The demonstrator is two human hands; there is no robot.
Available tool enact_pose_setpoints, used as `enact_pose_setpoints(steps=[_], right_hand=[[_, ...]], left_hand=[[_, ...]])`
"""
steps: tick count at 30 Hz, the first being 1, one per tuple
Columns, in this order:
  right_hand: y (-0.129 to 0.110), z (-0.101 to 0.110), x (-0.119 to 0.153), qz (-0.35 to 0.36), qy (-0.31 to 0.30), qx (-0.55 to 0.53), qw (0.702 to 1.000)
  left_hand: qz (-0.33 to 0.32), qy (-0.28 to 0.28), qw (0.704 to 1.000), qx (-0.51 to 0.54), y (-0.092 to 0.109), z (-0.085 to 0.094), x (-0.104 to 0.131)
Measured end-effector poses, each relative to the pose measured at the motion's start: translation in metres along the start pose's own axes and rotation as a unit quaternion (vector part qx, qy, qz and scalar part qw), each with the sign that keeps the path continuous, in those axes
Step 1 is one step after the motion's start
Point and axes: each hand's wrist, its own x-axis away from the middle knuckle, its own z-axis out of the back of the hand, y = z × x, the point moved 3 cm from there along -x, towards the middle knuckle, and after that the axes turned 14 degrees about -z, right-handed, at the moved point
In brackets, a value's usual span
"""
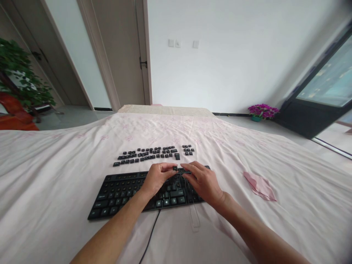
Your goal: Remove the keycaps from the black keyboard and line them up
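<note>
My left hand pinches a small black keycap between thumb and fingertips, above the upper part of the black keyboard. Close beside it, my right hand has its fingers curled over the keyboard's right side. A thin wire keycap puller runs out from under the right thumb and hangs down past the front edge; my fingers partly hide its grip. Several key positions in the upper rows show bare, while lower rows still carry keycaps. Both hands cover part of the keys.
Loose keycaps lie in rows behind the keyboard, with a smaller group to their right. A cable runs toward me over the pale tablecloth. At right lies a crumpled pink cloth.
</note>
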Motion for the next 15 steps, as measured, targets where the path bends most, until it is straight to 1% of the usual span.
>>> enact_pose_setpoints(steps=[4,7,12,14,15], right_hand=[[-0.009,-0.006,-0.012,0.033,-0.003,0.021,0.999],[-0.012,-0.010,-0.015,0.044,-0.014,0.025,0.999],[-0.015,-0.010,-0.015,0.034,-0.028,0.012,0.999],[-0.009,-0.007,-0.019,0.014,-0.027,0.007,0.999],[-0.002,-0.005,-0.022,-0.003,-0.024,0.002,1.000]], left_hand=[[-0.009,-0.026,0.999,0.018,0.002,0.001,0.000],[0.003,-0.044,0.998,0.041,0.001,0.001,0.001],[0.024,-0.047,0.997,0.057,0.003,-0.002,0.004],[0.037,-0.039,0.997,0.053,0.005,0.001,0.003],[0.040,-0.030,0.998,0.040,0.005,0.004,0.002]])
